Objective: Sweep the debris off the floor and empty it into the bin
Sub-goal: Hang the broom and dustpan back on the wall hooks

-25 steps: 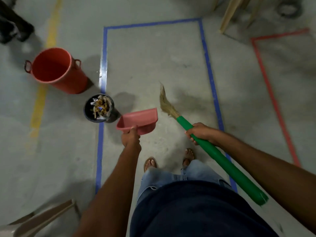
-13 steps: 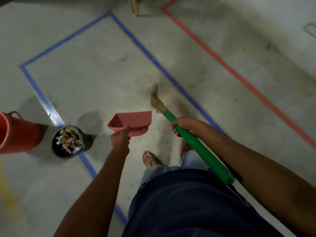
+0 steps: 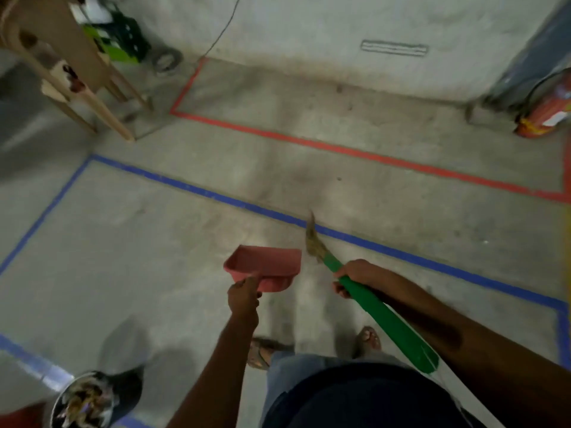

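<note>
A pink dustpan [image 3: 262, 264] is held by its handle in the left hand [image 3: 244, 296], whose fingers are curled round it. A green-handled broom [image 3: 386, 316] is gripped near its bristles by the right hand [image 3: 355, 274], the bristle tips seen over a blue tape line [image 3: 216, 196]. The dark bin [image 3: 89, 400], filled with debris, is seen at lower left, well apart from the dustpan

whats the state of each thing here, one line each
dustpan: held up, looks empty
broom: held, bristles pointing away from the person
bin: upright, holds debris
left hand: grips the dustpan
right hand: grips the broom
</note>
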{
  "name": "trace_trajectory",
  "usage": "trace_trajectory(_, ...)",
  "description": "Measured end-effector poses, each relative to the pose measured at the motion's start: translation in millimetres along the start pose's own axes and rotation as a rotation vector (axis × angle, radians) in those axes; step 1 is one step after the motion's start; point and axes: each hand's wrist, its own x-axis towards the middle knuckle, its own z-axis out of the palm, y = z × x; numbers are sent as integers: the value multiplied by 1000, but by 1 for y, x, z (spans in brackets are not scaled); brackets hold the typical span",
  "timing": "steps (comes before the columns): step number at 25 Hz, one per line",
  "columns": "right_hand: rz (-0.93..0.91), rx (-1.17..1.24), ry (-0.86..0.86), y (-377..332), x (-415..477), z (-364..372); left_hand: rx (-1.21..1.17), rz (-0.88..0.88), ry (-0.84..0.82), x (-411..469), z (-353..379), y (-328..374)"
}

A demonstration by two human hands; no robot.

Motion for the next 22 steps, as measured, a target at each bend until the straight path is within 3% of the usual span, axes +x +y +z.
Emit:
trace_trajectory(4,-48,180,-8,27,-34,-99,113,37,-104,-39,88,1)
trace_trajectory(7,-217,275,-41,52,-67,-149,218,56,-229,-72,138,-2)
trace_trajectory(13,-65,325,168,71,-61,-186,412,161,-374,-94,194,18)
trace_trajectory(20,-240,784,107,44,-52,-216,564,440,-425,-97,242,85)
trace_trajectory(22,-240,811,89,23,-44,-216,617,492,-397,-89,248,98)
